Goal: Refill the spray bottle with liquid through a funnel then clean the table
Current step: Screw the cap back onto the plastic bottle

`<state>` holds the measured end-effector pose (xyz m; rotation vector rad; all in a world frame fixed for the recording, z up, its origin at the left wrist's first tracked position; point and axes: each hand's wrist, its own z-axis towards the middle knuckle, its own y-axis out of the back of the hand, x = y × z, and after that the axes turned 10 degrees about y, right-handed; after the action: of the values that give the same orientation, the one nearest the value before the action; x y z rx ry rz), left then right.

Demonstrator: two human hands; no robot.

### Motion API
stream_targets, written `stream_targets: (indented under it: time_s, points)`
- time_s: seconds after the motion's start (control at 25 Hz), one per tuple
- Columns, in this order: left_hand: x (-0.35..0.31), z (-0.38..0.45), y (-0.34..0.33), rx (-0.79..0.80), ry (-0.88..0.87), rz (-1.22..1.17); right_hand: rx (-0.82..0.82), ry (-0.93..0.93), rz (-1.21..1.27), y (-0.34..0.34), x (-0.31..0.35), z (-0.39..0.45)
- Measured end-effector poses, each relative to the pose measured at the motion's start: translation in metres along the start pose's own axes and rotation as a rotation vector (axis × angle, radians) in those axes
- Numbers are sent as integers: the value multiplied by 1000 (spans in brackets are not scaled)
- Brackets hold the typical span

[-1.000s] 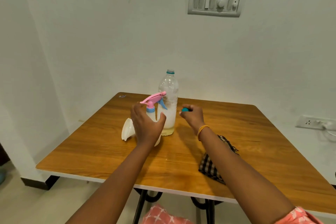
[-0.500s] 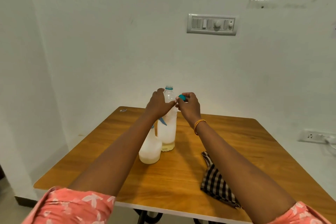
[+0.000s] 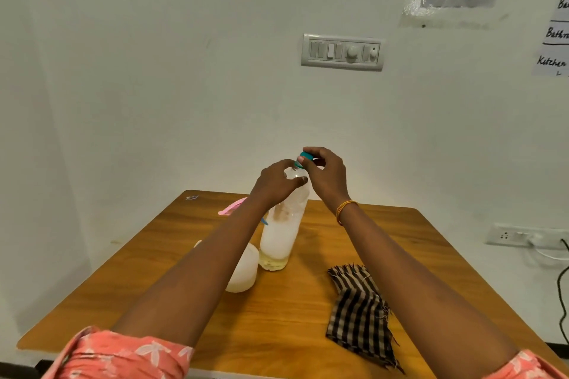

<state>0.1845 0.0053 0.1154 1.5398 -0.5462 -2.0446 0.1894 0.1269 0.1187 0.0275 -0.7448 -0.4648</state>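
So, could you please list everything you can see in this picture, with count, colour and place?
clear bottle: 1, clear with whitish and yellowish liquid, upright mid-table.
cap: 1, teal, at the bottle's mouth.
spray bottle: 1, translucent white body with a pink trigger, left of the clear bottle, largely hidden by the left arm.
funnel: 1, white, only an edge shows left of the arm.
cloth: 1, black-and-white checked, crumpled on the table's right part.
table: 1, brown wood.
switch panel: 1, white, on the wall.
wall socket: 1, white, low right, with a black cable.
papers: 2, on the wall, upper right.
left hand: grips the bottle's neck.
right hand: pinches the cap; orange bangle on the wrist.
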Motion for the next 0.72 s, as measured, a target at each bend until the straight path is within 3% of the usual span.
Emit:
stream_targets:
  time_s: [0.24, 0.36, 0.56, 0.72]
  points:
    - [-19, -15, -19, 53, -8, -128, 126, -14, -25, 34, 4, 1]
    - [-18, -23, -29, 45, -12, -219, 295, -5, -17, 52, 5, 5]
    - [-12, -29, -46, 98, 9, -381, 561, 91, -241, 65, 16, 19]
    - [-8, -31, -51, 77, -28, -405, 552, 47, -289, 61, 18, 24]
